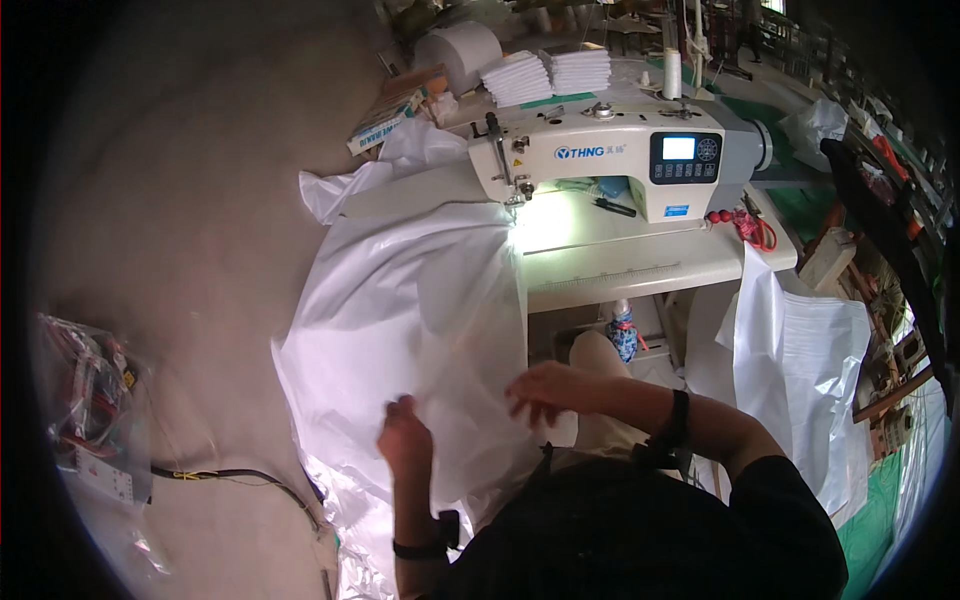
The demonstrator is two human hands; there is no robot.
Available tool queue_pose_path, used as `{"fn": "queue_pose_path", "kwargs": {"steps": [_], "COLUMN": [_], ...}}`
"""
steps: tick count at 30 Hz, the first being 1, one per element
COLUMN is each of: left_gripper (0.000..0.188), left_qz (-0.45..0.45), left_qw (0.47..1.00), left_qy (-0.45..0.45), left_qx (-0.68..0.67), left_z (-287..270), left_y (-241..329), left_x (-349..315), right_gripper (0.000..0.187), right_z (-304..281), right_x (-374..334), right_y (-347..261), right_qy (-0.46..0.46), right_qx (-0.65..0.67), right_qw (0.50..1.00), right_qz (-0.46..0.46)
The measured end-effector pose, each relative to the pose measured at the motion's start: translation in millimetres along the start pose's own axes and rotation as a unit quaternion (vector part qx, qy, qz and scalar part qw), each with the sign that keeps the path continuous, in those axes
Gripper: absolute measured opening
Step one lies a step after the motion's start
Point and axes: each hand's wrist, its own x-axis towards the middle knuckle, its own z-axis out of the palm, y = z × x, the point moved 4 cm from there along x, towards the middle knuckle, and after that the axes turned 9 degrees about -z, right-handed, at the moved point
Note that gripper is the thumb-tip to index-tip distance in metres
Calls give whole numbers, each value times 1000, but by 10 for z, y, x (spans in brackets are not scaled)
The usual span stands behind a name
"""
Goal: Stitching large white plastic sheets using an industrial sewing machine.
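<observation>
A large white sheet of shiny, film-like material [370,330] hangs from the sewing machine's bed down over my lap. Its upper edge reaches the needle area of the white sewing machine [600,150], where the lamp shines brightly. Over the lower part of the sheet is my left hand [405,437], its fingers curled closed; whatever they may hold is hidden. My right hand [545,392] hovers at the sheet's right side, its fingers loosely bent and apart, with nothing visible in them. Neither hand is near the needle.
Folded white stacks [515,78] and a white roll [458,52] sit behind the machine. Red-handled scissors [765,235] lie at the table's right end. More white sheets [790,370] hang at the right. A bag of items [95,410] and a black cable [250,475] are at the left.
</observation>
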Motion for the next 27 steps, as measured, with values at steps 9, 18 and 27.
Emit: {"fn": "queue_pose_path", "kwargs": {"steps": [9,18,27], "left_gripper": [16,6,28], "left_qz": [133,358,-59], "left_qw": [988,907,844], "left_qy": [77,-146,-360], "left_qx": [-12,-168,-394], "left_z": [-915,-686,457], "left_y": [383,554,597], "left_x": [224,121,-111], "right_gripper": [22,24,25], "right_z": [-139,767,712], "right_x": [1115,511,161], "right_y": [98,153,333], "right_qy": [271,48,63], "right_qx": [333,23,-155], "right_qw": [902,990,969], "right_qz": [-53,-134,-180]}}
